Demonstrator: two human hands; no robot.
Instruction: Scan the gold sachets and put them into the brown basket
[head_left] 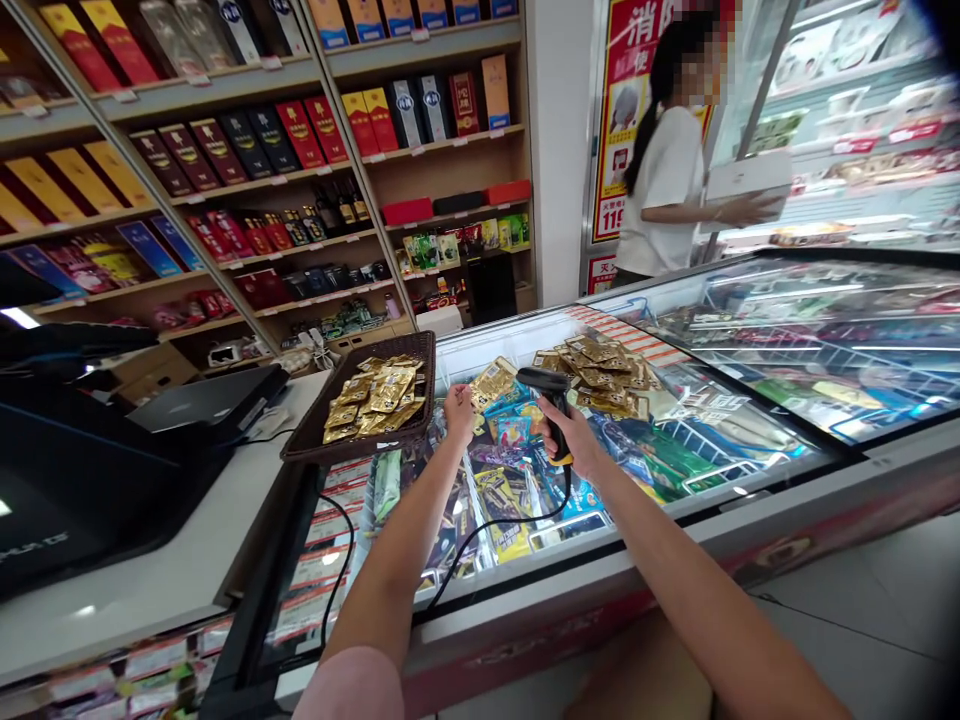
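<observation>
Gold packet [492,380] pinched in left hand [459,412]; right hand [579,440] wrapped round scanner [546,382]. Slack cable [491,522] near left forearm [405,530] could snag, jerking scanner loose.

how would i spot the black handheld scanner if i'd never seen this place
Find the long glass-topped freezer with a dark brown woven basket of gold packets at its left. Right of that basket, the person's right hand grips the black handheld scanner. Unlike the packets nearby, it trails a black cable.
</observation>
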